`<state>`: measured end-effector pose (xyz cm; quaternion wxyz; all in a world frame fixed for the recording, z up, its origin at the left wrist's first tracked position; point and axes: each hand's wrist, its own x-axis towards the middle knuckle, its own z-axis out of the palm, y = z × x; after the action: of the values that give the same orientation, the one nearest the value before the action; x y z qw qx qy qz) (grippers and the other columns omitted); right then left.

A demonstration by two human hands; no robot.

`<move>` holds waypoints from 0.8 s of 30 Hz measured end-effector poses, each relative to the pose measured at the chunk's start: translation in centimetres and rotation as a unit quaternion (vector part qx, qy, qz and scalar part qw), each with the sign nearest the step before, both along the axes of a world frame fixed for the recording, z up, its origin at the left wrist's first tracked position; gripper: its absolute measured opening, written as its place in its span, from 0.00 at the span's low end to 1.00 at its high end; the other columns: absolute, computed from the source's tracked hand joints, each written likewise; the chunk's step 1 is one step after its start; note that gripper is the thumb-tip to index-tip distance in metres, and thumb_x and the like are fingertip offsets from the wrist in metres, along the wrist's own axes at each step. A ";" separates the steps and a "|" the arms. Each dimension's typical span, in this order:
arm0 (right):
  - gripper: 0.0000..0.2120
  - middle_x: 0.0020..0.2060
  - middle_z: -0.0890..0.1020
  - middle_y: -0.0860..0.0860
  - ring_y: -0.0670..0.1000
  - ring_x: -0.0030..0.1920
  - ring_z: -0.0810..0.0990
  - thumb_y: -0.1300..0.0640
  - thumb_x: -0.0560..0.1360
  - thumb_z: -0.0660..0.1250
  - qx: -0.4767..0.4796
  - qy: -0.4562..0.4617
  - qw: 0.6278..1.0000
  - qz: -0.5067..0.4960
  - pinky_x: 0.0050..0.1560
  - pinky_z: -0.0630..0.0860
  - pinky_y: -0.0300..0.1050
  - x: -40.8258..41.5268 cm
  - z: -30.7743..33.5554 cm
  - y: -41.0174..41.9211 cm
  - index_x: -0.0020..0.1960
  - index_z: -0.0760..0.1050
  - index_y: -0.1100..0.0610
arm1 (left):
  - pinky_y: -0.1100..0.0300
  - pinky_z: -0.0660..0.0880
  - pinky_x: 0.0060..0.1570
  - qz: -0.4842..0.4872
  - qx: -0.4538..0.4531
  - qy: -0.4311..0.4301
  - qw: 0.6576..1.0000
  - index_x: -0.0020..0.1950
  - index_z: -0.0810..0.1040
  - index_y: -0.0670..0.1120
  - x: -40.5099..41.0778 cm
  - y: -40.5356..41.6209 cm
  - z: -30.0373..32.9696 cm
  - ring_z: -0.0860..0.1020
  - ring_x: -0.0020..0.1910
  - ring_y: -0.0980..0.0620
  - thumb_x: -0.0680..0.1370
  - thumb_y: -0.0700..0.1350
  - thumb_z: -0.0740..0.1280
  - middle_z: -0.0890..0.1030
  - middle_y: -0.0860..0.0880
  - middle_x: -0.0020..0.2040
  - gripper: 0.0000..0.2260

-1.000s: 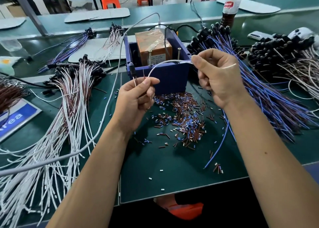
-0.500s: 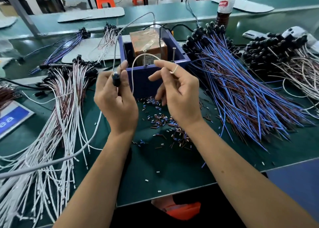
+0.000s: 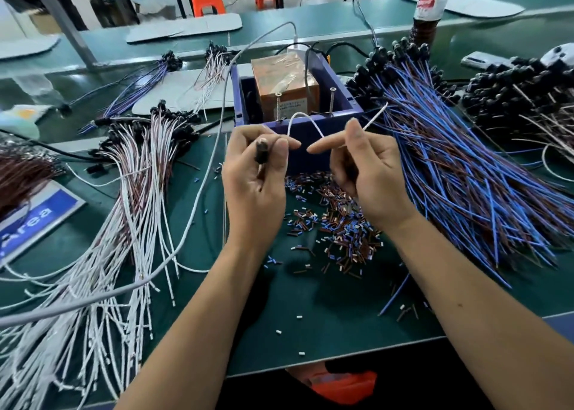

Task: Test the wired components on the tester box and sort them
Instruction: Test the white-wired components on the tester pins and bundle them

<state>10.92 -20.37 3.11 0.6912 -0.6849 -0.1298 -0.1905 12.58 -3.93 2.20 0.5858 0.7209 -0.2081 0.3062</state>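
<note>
The left hand [image 3: 254,179] now pinches the black part [image 3: 261,153]; the right hand [image 3: 369,173] grips its white wire [image 3: 306,120], seemingly off the tester box [image 3: 298,111], so testing isn't underway.

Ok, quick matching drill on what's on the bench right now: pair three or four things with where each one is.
Things:
1. blue-and-brown wire bundle
2. white-and-brown wire bundle
3. heap of cut insulation bits
4. small black component

Places:
A. gripped by the left hand
B. right of the blue tester box
C. left of the box
D. on the green mat just in front of the box

Pairs: 1-B, 2-C, 3-D, 4-A
</note>
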 end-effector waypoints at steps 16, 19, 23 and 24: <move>0.25 0.18 0.72 0.50 0.45 0.19 0.66 0.54 0.87 0.60 -0.192 0.138 0.963 0.131 0.25 0.64 0.35 0.0 -1.1 0.4 0.37 0.82 0.67 | 0.58 0.70 0.25 -0.238 -0.037 0.184 0.953 0.52 0.84 0.37 0.1 0.5 0.0 0.73 0.27 0.37 0.85 0.39 0.63 0.87 0.46 0.45 0.11; 0.22 0.21 0.74 0.51 0.47 0.20 0.67 0.52 0.85 0.65 -0.181 0.138 0.963 0.142 0.23 0.63 0.37 -0.2 -0.9 0.0 0.43 0.81 0.69 | 0.62 0.74 0.30 -0.251 -0.073 0.212 0.942 0.54 0.83 0.34 0.2 0.7 -0.3 0.77 0.28 0.54 0.86 0.42 0.62 0.82 0.51 0.34 0.14; 0.15 0.26 0.76 0.53 0.48 0.21 0.68 0.46 0.82 0.66 -0.054 0.102 0.987 0.108 0.21 0.62 0.37 -0.2 -0.5 -0.6 0.47 0.85 0.55 | 0.71 0.69 0.28 -0.296 -0.154 0.253 0.908 0.50 0.82 0.36 0.7 1.2 -0.1 0.73 0.25 0.64 0.86 0.42 0.60 0.83 0.47 0.34 0.15; 0.15 0.27 0.76 0.53 0.48 0.21 0.68 0.47 0.82 0.66 -0.016 0.094 0.991 0.096 0.21 0.60 0.37 0.0 -0.5 -0.5 0.49 0.85 0.56 | 0.70 0.63 0.25 -0.295 -0.151 0.265 0.906 0.48 0.83 0.39 0.8 1.3 -0.1 0.66 0.23 0.63 0.86 0.44 0.61 0.80 0.39 0.34 0.15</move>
<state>10.87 -20.92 2.62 0.7043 -0.6953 -0.1322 -0.0558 13.38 -2.64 2.10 0.7846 0.5841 -0.2003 -0.0553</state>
